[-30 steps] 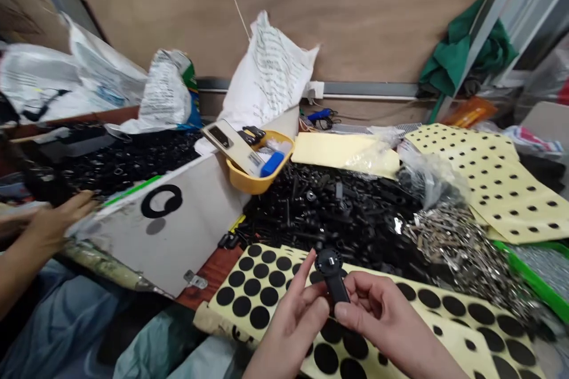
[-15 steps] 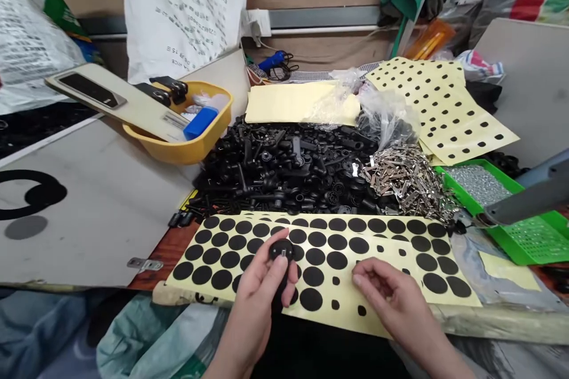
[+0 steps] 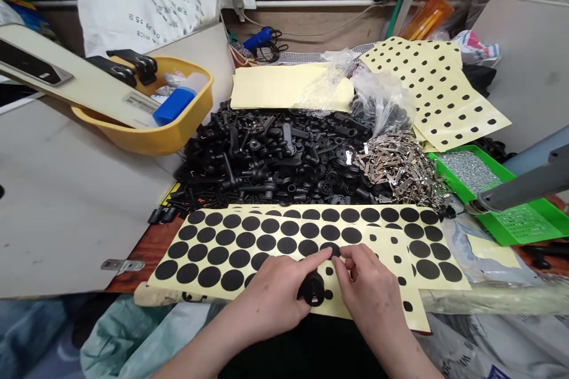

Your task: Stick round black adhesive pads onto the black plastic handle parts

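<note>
My left hand (image 3: 282, 290) is wrapped round a black round plastic part (image 3: 313, 290), whose end with a small metal piece faces up. Its index finger stretches out and presses beside a black round sticker (image 3: 329, 249) on the pale yellow sheet (image 3: 386, 269). My right hand (image 3: 371, 284) pinches the near right edge of that sticker between thumb and fingertips; whether the edge has lifted is hidden by the fingers. Rows of black discs cover the sheet's left side, and small black dots are left on its right side.
Black plastic parts (image 3: 267, 157) are heaped behind the sheets, beside a pile of metal clips (image 3: 395, 166). A yellow basket (image 3: 178, 130) stands left, and green trays (image 3: 533, 219) stand right under a grey tool (image 3: 524, 183). Dotted yellow sheets (image 3: 444, 89) lie at the back right.
My left hand has moved right with the black part and turned, its index finger now on the sheet. My right hand has come left to the sticker's edge. The view has shifted.
</note>
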Tool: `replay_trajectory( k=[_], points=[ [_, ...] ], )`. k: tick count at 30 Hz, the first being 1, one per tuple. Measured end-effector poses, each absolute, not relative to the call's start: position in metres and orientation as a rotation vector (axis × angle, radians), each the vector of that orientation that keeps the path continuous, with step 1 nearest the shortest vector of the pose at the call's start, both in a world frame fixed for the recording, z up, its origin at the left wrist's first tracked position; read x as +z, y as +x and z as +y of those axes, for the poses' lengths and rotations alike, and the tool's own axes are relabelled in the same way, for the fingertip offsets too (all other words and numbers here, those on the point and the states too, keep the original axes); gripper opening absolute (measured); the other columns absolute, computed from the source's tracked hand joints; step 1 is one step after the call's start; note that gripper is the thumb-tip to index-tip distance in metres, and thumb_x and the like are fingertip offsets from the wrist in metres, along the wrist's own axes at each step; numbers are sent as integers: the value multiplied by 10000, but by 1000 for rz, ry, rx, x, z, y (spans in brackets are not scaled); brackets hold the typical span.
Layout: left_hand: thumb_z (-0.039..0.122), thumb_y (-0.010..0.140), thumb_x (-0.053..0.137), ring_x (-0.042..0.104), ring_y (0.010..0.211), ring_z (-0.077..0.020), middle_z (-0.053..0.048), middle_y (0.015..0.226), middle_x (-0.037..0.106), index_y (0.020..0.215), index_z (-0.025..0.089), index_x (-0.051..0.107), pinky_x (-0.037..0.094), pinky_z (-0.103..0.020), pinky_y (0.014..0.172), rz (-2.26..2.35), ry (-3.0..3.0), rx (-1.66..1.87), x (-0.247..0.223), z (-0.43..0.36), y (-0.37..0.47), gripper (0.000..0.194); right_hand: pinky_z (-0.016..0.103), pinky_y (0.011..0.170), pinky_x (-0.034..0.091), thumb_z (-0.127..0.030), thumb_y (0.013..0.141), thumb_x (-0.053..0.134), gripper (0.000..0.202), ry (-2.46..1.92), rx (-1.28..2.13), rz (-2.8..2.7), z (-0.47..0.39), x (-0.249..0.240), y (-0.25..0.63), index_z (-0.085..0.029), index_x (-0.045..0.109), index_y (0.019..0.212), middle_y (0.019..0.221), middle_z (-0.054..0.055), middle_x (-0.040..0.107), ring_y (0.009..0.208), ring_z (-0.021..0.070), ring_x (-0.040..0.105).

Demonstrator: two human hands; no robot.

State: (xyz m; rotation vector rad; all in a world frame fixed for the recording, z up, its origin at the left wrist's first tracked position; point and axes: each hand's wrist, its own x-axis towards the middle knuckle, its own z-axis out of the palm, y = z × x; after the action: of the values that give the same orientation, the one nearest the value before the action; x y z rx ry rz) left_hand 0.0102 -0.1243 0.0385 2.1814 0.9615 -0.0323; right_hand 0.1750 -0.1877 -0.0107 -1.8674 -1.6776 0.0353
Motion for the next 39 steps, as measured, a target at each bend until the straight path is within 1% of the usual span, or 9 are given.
replay_trajectory(
  k=[5, 8, 10, 15, 21, 25, 31, 36, 39],
  points=[
    [73, 605, 463, 531, 568, -150, 44, 660, 627, 1365, 343, 472, 376, -254, 617, 894, 2160, -41, 41, -117, 12, 806, 259, 470, 448, -319, 864, 522, 136, -1917, 422, -1438, -186, -11, 179, -199, 583, 849, 653, 9, 573, 498, 152, 543],
    [71, 601, 456, 519, 555, -143, 45, 668, 628, 1358, 348, 477, 360, -250, 599, 921, 2149, -44, 40, -117, 13, 806, 259, 482, 458, -338, 857, 540, 140, -1931, 696, -1296, -185, -9, 181, -209, 592, 843, 629, -2, 574, 506, 152, 546],
    [74, 605, 455, 532, 582, -150, 39, 699, 645, 1351, 358, 478, 354, -250, 596, 932, 2156, -34, 38, -117, 13, 798, 260, 482, 452, -362, 858, 544, 163, -1939, 768, -1234, -184, -6, 182, -214, 601, 820, 623, -1, 578, 509, 153, 544],
    [94, 628, 468, 557, 636, -169, 28, 719, 666, 1358, 334, 474, 379, -263, 637, 970, 2153, -20, 36, -120, 13, 768, 257, 460, 421, -369, 844, 554, 174, -1939, 774, -1180, -184, -5, 180, -219, 616, 781, 593, -5, 554, 495, 150, 513],
    [88, 610, 462, 560, 633, -175, 26, 686, 662, 1348, 311, 502, 404, -280, 672, 988, 2158, -30, 39, -123, 13, 772, 230, 428, 382, -293, 829, 544, 158, -1817, 577, -1299, -185, -6, 172, -212, 619, 716, 566, -16, 518, 458, 118, 450],
    [97, 633, 461, 559, 566, -157, 31, 670, 677, 1302, 317, 555, 379, -250, 593, 987, 2089, 4, 36, -122, 13, 711, 220, 414, 361, -237, 843, 538, 145, -1722, 548, -1328, -188, -8, 169, -205, 609, 720, 580, -19, 505, 462, 109, 431],
    [80, 621, 474, 598, 612, -143, 42, 724, 704, 1159, 290, 645, 363, -221, 560, 996, 1995, 82, 28, -121, 12, 602, 221, 424, 351, -196, 849, 541, 154, -1670, 592, -1364, -192, -9, 169, -204, 597, 706, 587, -25, 478, 476, 107, 419],
    [123, 697, 524, 620, 723, -140, 25, 870, 713, 1087, 250, 660, 434, -218, 633, 958, 1769, 152, 28, -117, 8, 433, 217, 415, 330, -174, 864, 527, 159, -1612, 517, -1449, -191, -7, 170, -200, 606, 728, 589, -26, 470, 468, 101, 406],
    [131, 700, 538, 631, 797, -155, -17, 1028, 696, 1170, 227, 618, 469, -229, 673, 921, 1660, 168, 35, -108, 3, 487, 219, 417, 318, -168, 873, 519, 168, -1593, 497, -1465, -193, -7, 169, -200, 604, 731, 588, -30, 446, 468, 100, 396]
  ],
)
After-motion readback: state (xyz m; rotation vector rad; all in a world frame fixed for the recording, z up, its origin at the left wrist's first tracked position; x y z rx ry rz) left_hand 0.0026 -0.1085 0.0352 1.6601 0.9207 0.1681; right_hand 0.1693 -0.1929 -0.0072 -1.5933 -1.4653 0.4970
